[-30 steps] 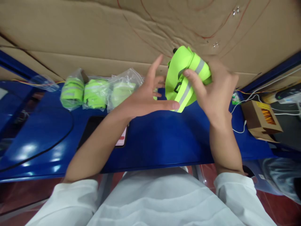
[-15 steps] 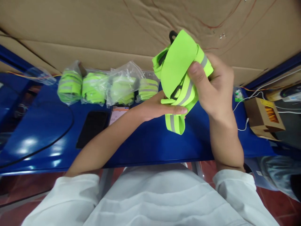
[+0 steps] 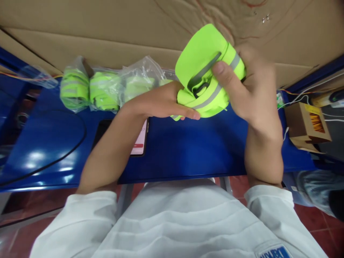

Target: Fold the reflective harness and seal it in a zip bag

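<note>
A neon yellow-green reflective strap with a grey stripe is bundled in loops above the blue table. A black plastic buckle piece and a dark band show among its folds. My left hand grips the lower left of the bundle, thumb in front and fingers mostly hidden behind. On the bundle's right side, my right hand is closed, its thumb pressing the striped layer; motion blurs the back of that hand.
Several rolled straps in clear plastic bags stand along the back of the blue table. A phone with a lit screen and a dark flat object lie under my left forearm. An open cardboard box and white cables are at right.
The strap bundle has turned and become more compact; its loose hanging end is now gathered in. My left hand has shifted left and slightly up, still gripping it.
</note>
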### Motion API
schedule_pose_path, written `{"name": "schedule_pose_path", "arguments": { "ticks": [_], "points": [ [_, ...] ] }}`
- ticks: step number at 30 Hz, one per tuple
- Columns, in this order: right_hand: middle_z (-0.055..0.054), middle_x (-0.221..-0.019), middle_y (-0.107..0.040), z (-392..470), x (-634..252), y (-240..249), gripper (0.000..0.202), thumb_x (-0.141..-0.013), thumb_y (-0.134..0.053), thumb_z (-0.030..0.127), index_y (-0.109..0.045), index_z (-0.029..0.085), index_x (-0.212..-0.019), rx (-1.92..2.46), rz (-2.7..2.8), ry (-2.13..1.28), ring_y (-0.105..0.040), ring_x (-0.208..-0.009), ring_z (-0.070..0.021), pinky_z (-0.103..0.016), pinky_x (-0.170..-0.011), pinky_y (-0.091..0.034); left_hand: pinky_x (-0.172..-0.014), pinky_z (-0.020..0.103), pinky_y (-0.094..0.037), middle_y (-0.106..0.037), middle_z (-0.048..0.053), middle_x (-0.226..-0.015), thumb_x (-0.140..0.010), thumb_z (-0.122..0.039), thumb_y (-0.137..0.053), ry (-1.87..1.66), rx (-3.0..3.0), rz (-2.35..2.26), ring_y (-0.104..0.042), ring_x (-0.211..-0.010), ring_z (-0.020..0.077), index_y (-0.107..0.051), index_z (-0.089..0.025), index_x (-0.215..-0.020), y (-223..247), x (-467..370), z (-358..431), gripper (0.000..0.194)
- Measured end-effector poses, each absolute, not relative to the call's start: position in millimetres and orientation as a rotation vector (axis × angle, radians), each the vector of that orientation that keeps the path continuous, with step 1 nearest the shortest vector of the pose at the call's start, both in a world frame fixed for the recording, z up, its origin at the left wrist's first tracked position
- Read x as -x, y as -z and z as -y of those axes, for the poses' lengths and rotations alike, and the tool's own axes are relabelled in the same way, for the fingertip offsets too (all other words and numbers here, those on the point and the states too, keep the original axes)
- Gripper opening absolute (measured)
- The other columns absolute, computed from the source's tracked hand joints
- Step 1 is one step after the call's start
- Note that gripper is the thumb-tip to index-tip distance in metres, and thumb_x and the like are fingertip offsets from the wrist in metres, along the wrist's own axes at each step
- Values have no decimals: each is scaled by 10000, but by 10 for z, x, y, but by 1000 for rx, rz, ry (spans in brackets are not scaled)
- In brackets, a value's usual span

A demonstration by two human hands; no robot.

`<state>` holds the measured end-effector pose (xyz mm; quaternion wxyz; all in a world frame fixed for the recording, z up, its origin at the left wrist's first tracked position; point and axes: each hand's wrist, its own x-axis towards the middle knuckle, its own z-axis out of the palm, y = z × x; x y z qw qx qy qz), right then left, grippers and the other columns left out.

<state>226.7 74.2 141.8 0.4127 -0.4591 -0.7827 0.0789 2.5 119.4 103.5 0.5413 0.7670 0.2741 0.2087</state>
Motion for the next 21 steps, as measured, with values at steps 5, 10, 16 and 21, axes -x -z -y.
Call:
{"name": "schedule_pose_path", "arguments": {
  "ticks": [5,10,16,21],
  "points": [
    [-17,-879,-745,-1035,-2201,-1174,550,-1028,-363,726,-721,308,-1027,1117,1904,-879,-703,-847,-219,-364,-719,-572,-763,378,-593,-664,11,-670,-663,-548,-949,-476,-1707,-634,-708,-747,231,-751,-166,-835,-1057,-68,-1087,464],
    [-12,-1148,-738,-1119,-2145,-1058,452,-1034,-476,658,-674,281,-1184,1098,1796,-664,-687,-1086,-195,-356,-907,-586,-808,375,-588,-683,20,-742,-720,-554,-916,-624,-1668,-688,-715,-837,240,-735,-174,-922,-1090,-50,-1047,467],
    [-27,-1192,-735,-877,-2162,-1265,401,-1084,-437,590,-675,275,-1151,990,2065,-444,-672,-1132,-194,-362,-1057,-533,-913,404,-560,-704,57,-793,-789,-490,-887,-594,-1713,-734,-681,-921,245,-723,-135,-949,-1112,-47,-1067,422],
    [-45,-1393,-674,-905,-2107,-1190,603,-853,-791,613,-601,324,-1346,1096,2117,-394,-628,-1291,-262,-444,-1149,-513,-778,336,-570,-713,33,-764,-799,-479,-860,-573,-1765,-649,-683,-755,192,-710,-168,-851,-1042,-50,-1133,349]
  ]
}}
